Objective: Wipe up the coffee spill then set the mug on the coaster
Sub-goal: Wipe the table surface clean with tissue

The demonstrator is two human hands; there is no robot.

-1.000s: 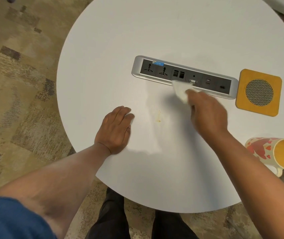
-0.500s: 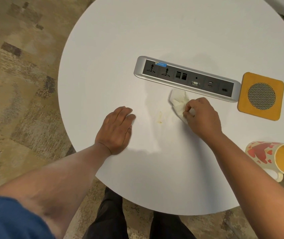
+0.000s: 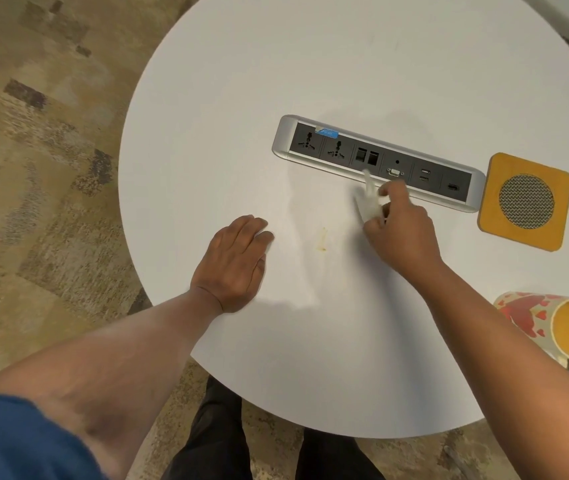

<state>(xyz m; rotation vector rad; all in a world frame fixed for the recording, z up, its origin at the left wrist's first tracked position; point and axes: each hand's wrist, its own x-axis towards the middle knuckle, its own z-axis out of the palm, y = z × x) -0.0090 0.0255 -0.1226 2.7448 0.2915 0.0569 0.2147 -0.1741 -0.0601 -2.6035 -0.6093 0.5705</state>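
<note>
mug (image 3: 560, 327) right, before coaster (image 3: 525, 201)

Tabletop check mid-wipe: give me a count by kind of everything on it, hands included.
Hands: 2, left, right
Tissue: 1
Coffee stain: 1
Socket panel: 1
Coaster: 1
Mug: 1
Total: 7

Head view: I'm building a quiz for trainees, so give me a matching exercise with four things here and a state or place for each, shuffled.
Things:
1. mug
2. coaster
3. left hand
4. right hand

States:
A. flat on the table, holding nothing
B. lying on its side by the table edge
C. holding a white tissue
D. bare, beside the socket strip

Pairs: 1-B, 2-D, 3-A, 4-C
</note>
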